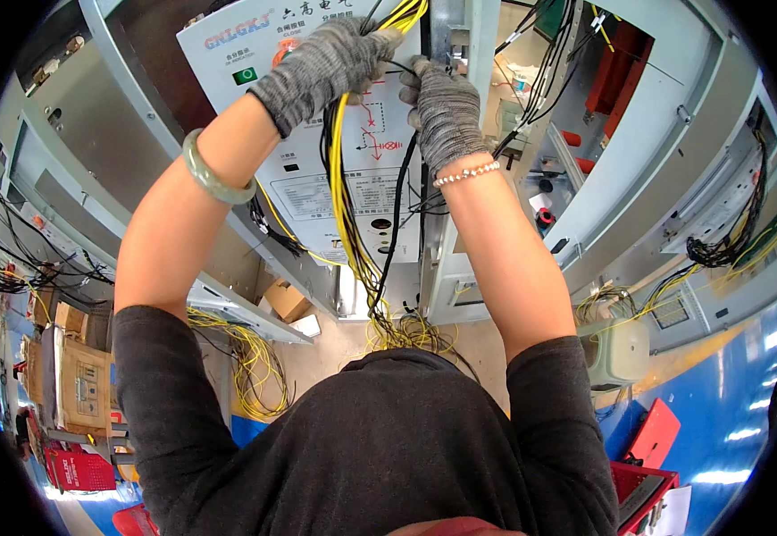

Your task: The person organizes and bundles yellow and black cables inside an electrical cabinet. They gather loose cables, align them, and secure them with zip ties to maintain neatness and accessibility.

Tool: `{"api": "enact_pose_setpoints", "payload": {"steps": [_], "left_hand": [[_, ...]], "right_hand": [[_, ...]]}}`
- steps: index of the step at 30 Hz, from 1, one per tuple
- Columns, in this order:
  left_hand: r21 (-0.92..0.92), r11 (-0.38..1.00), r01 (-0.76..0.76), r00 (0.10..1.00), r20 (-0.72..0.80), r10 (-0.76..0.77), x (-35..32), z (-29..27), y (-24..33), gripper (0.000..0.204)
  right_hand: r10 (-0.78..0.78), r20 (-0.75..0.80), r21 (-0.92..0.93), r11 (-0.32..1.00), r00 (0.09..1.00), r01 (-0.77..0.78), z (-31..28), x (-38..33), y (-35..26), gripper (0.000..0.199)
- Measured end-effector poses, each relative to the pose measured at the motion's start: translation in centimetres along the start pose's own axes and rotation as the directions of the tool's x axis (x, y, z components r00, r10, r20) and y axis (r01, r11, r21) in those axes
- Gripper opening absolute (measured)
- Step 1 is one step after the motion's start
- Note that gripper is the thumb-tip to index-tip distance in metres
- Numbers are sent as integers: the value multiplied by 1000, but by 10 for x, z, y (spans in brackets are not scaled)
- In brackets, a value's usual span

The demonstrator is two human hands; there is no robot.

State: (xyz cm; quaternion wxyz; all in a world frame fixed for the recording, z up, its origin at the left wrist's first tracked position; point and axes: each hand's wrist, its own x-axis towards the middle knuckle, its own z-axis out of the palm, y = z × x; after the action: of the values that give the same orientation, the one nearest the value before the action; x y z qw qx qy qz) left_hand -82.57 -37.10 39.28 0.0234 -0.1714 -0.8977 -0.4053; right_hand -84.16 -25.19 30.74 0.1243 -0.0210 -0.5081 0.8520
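My left hand [324, 73], in a grey knitted glove, is closed around a bundle of yellow and black wires [338, 170]. The bundle rises above the fist and hangs down over a light grey switchgear front panel [268, 125] with printed diagrams. My right hand [446, 112], gloved alike, is at the panel's right edge beside a metal upright. Its fingers are bent together on a thin black wire [400, 66] that runs across from the left hand. The fingertips are partly hidden. A thicker black cable [399, 201] hangs below the right hand.
Loose yellow wire coils [250, 362] lie on the floor at left, and more wires [406, 332] pile below the panel. A cardboard box [287, 301] sits inside the cabinet base. Open cabinet frames with black wires [545, 76] stand at right. A red case [655, 433] is lower right.
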Motion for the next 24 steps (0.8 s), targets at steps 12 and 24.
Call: {"api": "enact_pose_setpoints", "payload": {"steps": [12,24], "left_hand": [[245,954,-174,977,-82,199,13,-17,-1,40],[432,878,-208,959,-87,270,9,-14,15,39]], "right_hand": [[-375,73,-143,913,924,382,10,3,-10,22],[-407,239,-713,542,882,444,-9,39,-18,36]]}}
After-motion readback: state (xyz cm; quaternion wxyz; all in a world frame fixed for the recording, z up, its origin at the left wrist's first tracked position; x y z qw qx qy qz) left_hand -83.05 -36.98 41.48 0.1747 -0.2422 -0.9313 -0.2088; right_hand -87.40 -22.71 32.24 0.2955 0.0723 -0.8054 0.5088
